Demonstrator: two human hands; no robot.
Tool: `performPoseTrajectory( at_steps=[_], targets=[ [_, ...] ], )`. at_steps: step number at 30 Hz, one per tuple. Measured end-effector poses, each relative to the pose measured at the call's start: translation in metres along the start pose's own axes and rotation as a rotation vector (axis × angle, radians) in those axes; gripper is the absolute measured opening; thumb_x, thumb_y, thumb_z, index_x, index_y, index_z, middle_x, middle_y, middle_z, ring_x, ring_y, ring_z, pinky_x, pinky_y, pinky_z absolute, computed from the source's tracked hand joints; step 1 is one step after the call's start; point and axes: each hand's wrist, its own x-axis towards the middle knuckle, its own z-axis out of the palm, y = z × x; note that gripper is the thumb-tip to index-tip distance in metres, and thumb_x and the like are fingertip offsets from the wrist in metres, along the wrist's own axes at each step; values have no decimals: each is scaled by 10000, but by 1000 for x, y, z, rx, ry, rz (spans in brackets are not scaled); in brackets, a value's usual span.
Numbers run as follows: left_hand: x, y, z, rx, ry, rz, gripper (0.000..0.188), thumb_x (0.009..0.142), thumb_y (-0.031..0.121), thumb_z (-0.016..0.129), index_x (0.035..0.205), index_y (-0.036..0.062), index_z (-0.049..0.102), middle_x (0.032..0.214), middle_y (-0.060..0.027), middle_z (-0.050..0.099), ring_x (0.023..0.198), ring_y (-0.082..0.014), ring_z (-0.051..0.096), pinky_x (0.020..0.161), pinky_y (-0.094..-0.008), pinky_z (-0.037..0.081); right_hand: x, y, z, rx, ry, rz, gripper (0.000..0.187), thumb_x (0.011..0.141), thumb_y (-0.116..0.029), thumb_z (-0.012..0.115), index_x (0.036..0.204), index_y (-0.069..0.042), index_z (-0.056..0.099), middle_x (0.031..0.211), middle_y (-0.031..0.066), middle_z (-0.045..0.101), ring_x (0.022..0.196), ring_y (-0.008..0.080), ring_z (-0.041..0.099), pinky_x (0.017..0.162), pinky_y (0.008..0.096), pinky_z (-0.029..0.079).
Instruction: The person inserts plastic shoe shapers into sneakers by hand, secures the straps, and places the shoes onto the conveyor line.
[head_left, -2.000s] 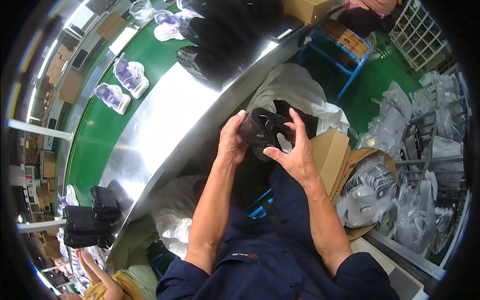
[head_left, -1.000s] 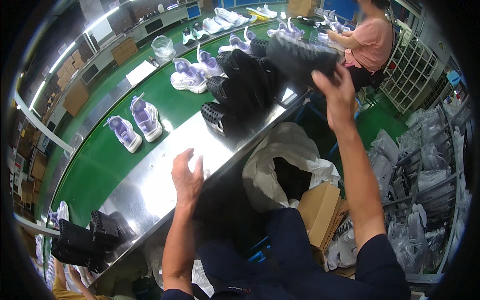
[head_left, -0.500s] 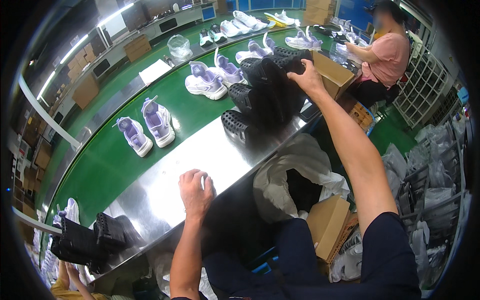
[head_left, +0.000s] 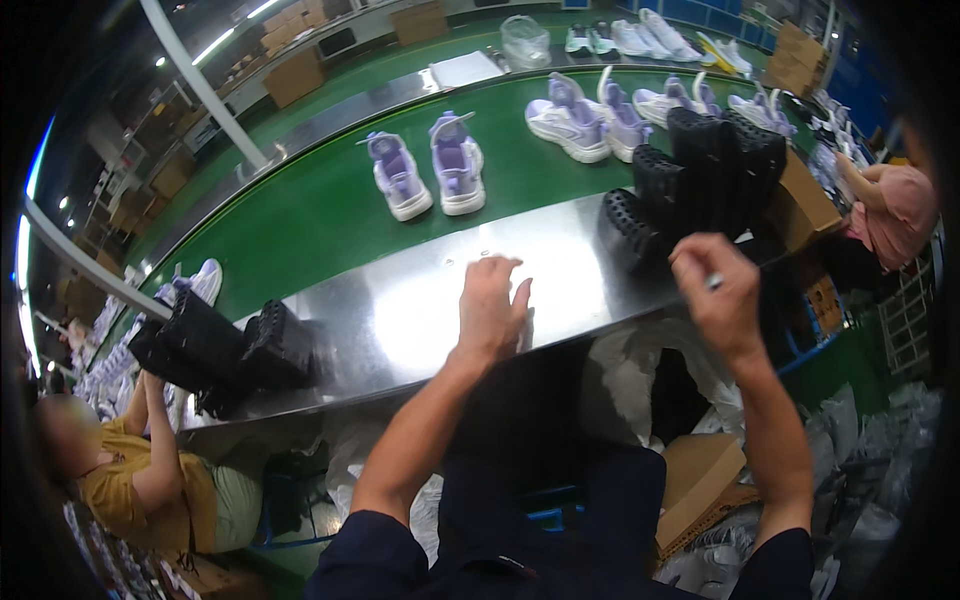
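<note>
My left hand (head_left: 490, 312) hovers at or rests on the shiny metal ledge (head_left: 400, 325), holding nothing, its thumb apart from the fingers. To the right, my right hand (head_left: 722, 290) is raised over the ledge's front part, fingers curled together. A small pale spot (head_left: 714, 282) shows among those fingers; what it is I cannot make out. Just beyond this hand stand several black, perforated block-like pieces (head_left: 705, 165), partly overlapping. A pair of white and lilac sneakers, a left one (head_left: 398, 180) and a right one (head_left: 458, 170), stands on the green belt (head_left: 310, 220) beyond my left hand.
More black blocks (head_left: 275, 345) stand at the ledge's left end, beside a person in a mustard top (head_left: 130, 475). Other lilac sneakers (head_left: 570, 120) line the belt. A cardboard box (head_left: 803, 205) and a person in pink (head_left: 900, 215) are at right. Below are an open carton (head_left: 700, 480) and a whitish bag (head_left: 625, 370).
The view has swung left. My right hand has come away from the black blocks and back toward me, its fingers now curled. My left hand stays by the ledge.
</note>
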Motion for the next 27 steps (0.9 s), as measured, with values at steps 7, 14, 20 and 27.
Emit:
performPoseTrajectory(
  at_steps=[7, 14, 20, 27],
  targets=[
    [137, -79, -72, 799, -373, -239, 789, 718, 652, 744, 1338, 198, 564, 1202, -159, 636, 1163, -359, 561, 936, -445, 480, -29, 14, 106, 81, -247, -51, 119, 814, -12, 652, 929, 20, 652, 875, 156, 674, 811, 286, 665, 718, 347, 534],
    [182, -130, -33, 327, -690, -394, 753, 757, 655, 709, 1331, 195, 546, 1172, -205, 671, 1109, -364, 635, 929, -447, 496, 1, 10, 139, 184, -485, 66, 112, 839, -33, 639, 934, 22, 662, 885, 168, 683, 798, 307, 671, 730, 368, 538],
    [153, -135, -18, 299, -636, -324, 481, 867, 500, 638, 1144, 107, 659, 982, -228, 702, 905, -411, 671, 833, -481, 528, 5, -57, 111, 286, -654, 392, 133, 859, -80, 643, 946, 17, 670, 860, 182, 676, 786, 304, 672, 731, 370, 536],
    [102, -34, -63, 242, -586, -300, 328, 863, 389, 680, 984, 84, 685, 830, -205, 646, 829, -392, 625, 678, -500, 514, 13, -78, 13, -175, -17, 572, 230, 849, -81, 710, 1047, 13, 640, 762, 105, 622, 633, 199, 599, 600, 320, 496]
  ],
)
